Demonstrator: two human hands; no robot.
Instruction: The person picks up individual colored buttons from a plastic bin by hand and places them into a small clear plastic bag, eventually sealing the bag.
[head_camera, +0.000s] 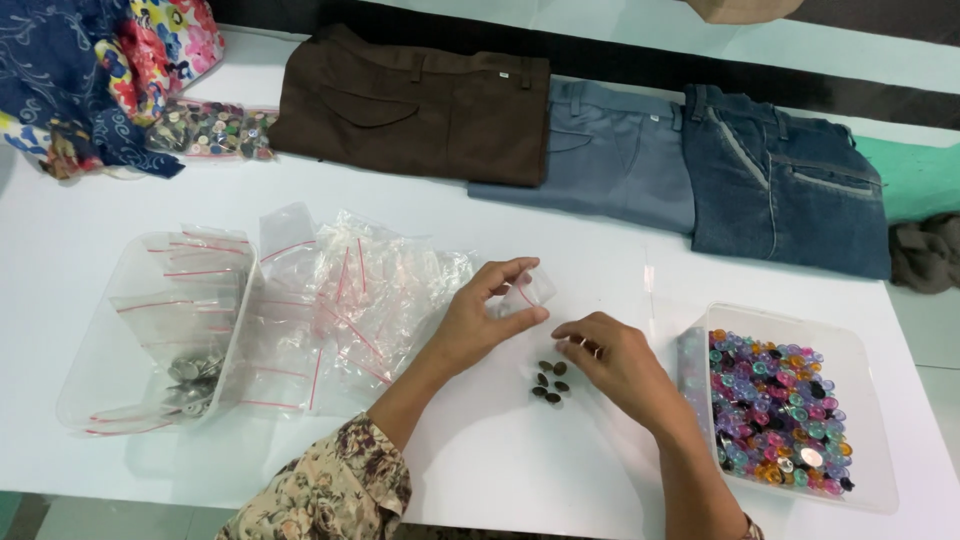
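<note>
My left hand (480, 320) holds a small clear zip bag (528, 292) pinched between thumb and fingers, just above the white table (560, 470). My right hand (612, 362) hovers beside it with fingertips pinched on what looks like a small dark button. Several dark brown buttons (550, 381) lie loose on the table directly under and between both hands.
A clear tray (870, 400) of colourful buttons stands at the right. A clear tray (120, 330) with bagged metal buttons and a pile of empty zip bags (350, 290) lie left. Brown trousers (420, 100), grey trousers (610, 150) and jeans (790, 190) lie folded at the back; patterned fabric (90, 70) far left.
</note>
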